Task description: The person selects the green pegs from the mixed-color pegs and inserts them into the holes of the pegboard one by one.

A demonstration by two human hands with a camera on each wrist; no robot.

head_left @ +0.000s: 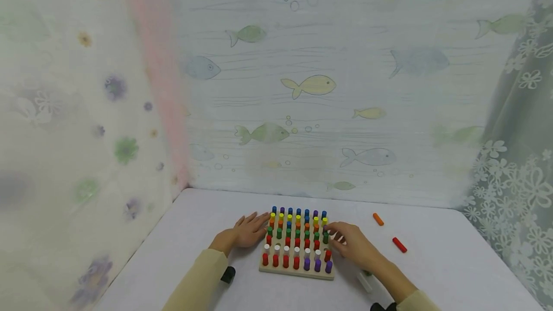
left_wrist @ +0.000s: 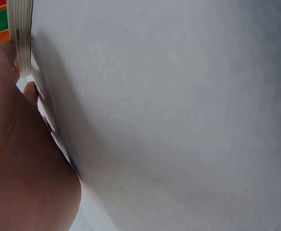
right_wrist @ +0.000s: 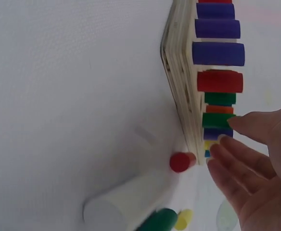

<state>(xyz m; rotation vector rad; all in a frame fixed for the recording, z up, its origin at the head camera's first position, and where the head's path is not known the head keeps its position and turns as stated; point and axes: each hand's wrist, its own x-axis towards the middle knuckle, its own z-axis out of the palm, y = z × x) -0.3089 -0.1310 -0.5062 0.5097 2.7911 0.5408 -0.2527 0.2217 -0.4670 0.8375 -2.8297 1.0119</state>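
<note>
A wooden pegboard [head_left: 298,272] stands on the table with rows of coloured pegs in it. My left hand [head_left: 252,231] lies flat, fingers spread, against the board's left edge; the left wrist view shows mostly the palm side and the cloth. By the right edge, my right hand [head_left: 353,244] has loosely bent fingers, with the index fingertip at a purple peg [right_wrist: 212,134] in the rightmost column. The thumb overlaps a green peg [right_wrist: 217,120] in the right wrist view, while a gap shows between thumb and fingers. A red peg [head_left: 328,256] stands lower in that column.
Loose on the white table [head_left: 449,263] lie an orange peg [head_left: 378,219] and a red peg [head_left: 399,245] at the right. Near my right forearm are a white peg [right_wrist: 126,204], a green peg [right_wrist: 159,220] and a yellow peg [right_wrist: 184,220]. Patterned curtains [head_left: 302,109] surround the table.
</note>
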